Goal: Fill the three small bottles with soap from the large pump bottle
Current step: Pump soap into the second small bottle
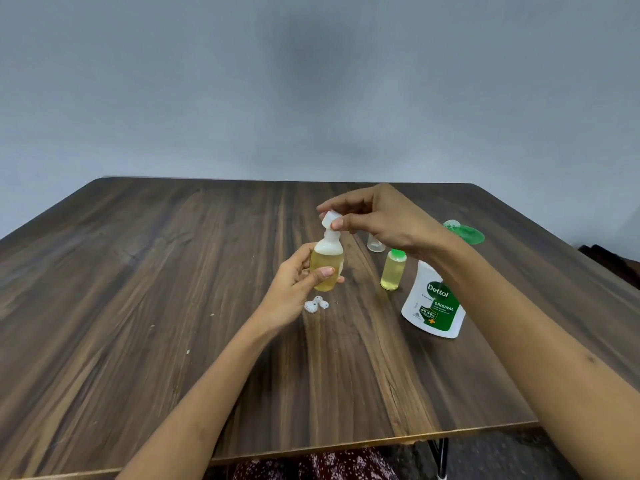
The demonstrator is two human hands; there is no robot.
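Observation:
My left hand grips a small clear bottle of yellow soap with white foam at its top, lifted above the table. My right hand pinches its white cap just over the bottle's neck. A second small bottle with a green cap stands filled with yellow soap to the right. Behind it a third small clear bottle is partly hidden by my right hand. The large white Dettol bottle stands at the right, its top hidden behind my right forearm.
White foam blobs lie on the wood below the held bottle. A green funnel lies at the back right. The table's near edge runs along the bottom, and a grey wall rises behind.

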